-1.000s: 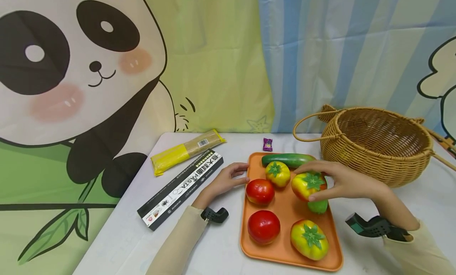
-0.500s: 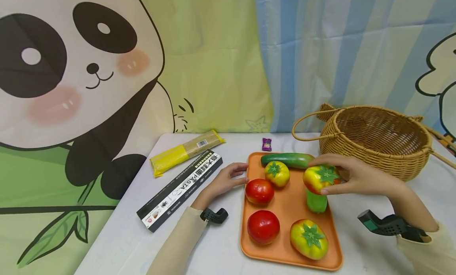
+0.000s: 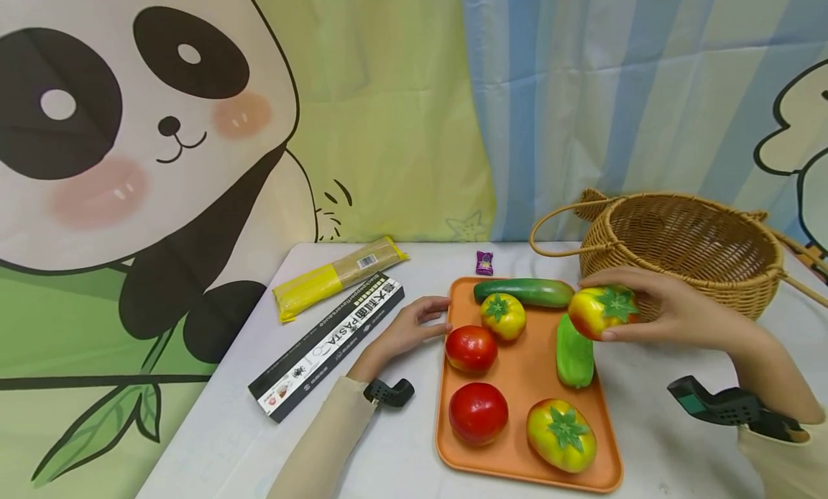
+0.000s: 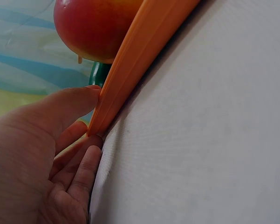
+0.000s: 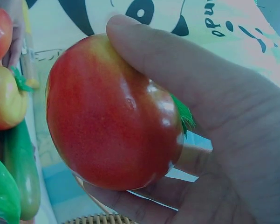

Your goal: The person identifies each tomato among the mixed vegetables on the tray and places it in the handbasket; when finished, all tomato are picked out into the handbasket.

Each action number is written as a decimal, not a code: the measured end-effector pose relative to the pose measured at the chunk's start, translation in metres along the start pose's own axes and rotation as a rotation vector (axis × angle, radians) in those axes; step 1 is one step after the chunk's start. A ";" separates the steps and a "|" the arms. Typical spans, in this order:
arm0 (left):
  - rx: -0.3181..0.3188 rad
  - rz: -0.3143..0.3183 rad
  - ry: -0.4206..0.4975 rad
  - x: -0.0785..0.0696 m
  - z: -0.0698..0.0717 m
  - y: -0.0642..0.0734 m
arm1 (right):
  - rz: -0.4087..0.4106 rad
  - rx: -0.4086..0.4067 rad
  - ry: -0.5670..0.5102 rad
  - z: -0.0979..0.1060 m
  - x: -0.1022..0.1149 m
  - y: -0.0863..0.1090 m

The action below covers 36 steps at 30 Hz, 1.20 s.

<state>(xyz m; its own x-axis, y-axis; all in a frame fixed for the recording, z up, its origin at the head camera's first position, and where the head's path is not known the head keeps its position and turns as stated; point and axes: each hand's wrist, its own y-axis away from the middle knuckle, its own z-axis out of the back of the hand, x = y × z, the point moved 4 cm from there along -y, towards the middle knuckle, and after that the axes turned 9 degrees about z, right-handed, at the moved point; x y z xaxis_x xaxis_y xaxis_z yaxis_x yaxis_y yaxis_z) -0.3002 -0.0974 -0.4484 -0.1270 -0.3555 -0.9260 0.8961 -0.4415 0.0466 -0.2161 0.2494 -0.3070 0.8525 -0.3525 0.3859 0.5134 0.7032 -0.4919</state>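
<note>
While right hand (image 3: pixel 675 318) is holding glossy, round, red-and-yellow tomato with green leafy top (image 3: pixel 598 313), thumb is pressing near side and fingers are curving round far side; tomato is sitting between them, leafy top facing palm. Tomato is hanging near far right corner of orange rectangular tray (image 3: pixel 525 380), just in front of tan woven basket (image 3: pixel 744 299). Left hand (image 3: pixel 409 328) is resting at tray's left rim, fingers loosely bent, thumb and fingertips touching edge.
</note>
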 end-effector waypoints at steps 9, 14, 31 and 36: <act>-0.008 0.006 0.002 0.003 0.000 0.001 | 0.072 -0.090 0.002 0.011 0.000 0.001; 0.005 0.009 0.002 0.001 -0.001 0.001 | 0.035 -0.164 -0.002 0.017 -0.001 0.004; 0.012 0.002 0.010 -0.029 -0.001 0.016 | -0.089 -0.369 0.057 0.030 -0.009 0.011; 0.003 -0.005 0.010 -0.029 -0.001 0.016 | -0.157 -0.425 0.041 0.033 -0.015 0.014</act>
<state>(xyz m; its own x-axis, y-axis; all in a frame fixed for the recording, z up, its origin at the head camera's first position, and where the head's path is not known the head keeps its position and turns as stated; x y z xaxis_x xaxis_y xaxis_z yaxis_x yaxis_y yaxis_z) -0.2815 -0.0930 -0.4212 -0.1275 -0.3453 -0.9298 0.8940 -0.4460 0.0430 -0.2246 0.2847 -0.2941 0.7599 -0.4650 0.4541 0.6241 0.3267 -0.7098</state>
